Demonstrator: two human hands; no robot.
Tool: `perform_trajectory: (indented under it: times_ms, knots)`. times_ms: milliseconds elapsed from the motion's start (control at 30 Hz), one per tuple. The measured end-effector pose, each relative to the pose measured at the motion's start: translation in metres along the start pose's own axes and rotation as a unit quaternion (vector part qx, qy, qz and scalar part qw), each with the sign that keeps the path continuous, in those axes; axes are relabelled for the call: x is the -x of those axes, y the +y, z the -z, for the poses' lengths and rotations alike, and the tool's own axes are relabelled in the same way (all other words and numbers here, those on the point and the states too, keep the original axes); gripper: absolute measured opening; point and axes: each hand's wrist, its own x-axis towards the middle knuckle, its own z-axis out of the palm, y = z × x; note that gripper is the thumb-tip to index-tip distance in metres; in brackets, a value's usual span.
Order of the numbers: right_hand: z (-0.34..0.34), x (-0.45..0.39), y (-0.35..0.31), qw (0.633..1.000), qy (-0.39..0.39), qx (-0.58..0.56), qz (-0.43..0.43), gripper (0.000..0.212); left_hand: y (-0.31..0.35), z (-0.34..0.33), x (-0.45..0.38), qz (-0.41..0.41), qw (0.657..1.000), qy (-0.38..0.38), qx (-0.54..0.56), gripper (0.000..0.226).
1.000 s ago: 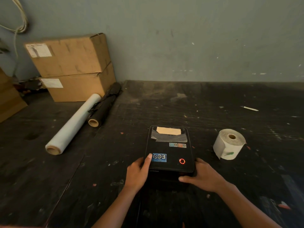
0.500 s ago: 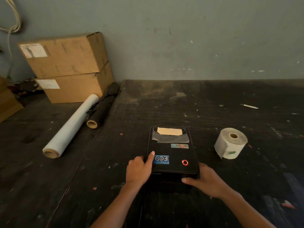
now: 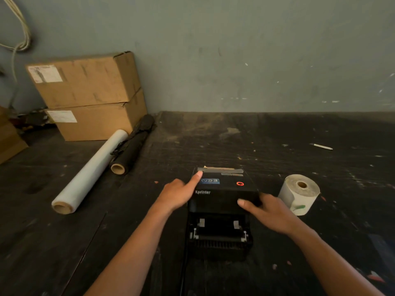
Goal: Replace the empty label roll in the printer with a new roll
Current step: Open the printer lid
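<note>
Both hands are on the boxy black plastic printer (image 3: 222,201) near the bench's front edge — left hand (image 3: 178,194) flat, right hand (image 3: 268,212) gripping the lid — probably tilting it open, fresh white paper label roll (image 3: 299,194) waiting just right.

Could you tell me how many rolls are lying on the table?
3: a clear film roll far left, a black roll touching beside it, and a white label roll right of the printer.
</note>
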Motion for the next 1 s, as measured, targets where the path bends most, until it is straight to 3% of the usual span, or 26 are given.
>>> perform_trajectory:
  times_ms: [100,200,300,533,767,1000]
  knots:
    - [0.009,-0.014,-0.014,0.999,0.039,0.010,-0.016,0.070,0.008,0.014,-0.003,-0.027,0.999,-0.026,0.028,0.092]
    - [0.011,-0.029,-0.019,0.996,0.088,0.007,0.002,0.075,0.008,0.013,-0.002,-0.084,0.988,-0.076,0.108,0.059]
    - [0.009,-0.046,-0.027,0.987,0.156,-0.018,0.029,0.075,0.008,0.006,-0.008,-0.118,0.971,-0.077,0.194,0.031]
    - [0.025,-0.093,-0.046,0.979,0.184,-0.085,0.022,0.072,0.041,0.002,-0.043,-0.101,0.966,0.020,0.235,0.064]
    - [0.033,-0.130,-0.049,0.968,0.210,-0.134,0.006,0.066,0.066,-0.005,-0.077,-0.070,0.960,0.101,0.253,0.070]
    - [0.043,-0.151,-0.042,0.974,0.194,-0.119,-0.007,0.070,0.072,0.000,-0.101,-0.030,0.970,0.085,0.228,0.087]
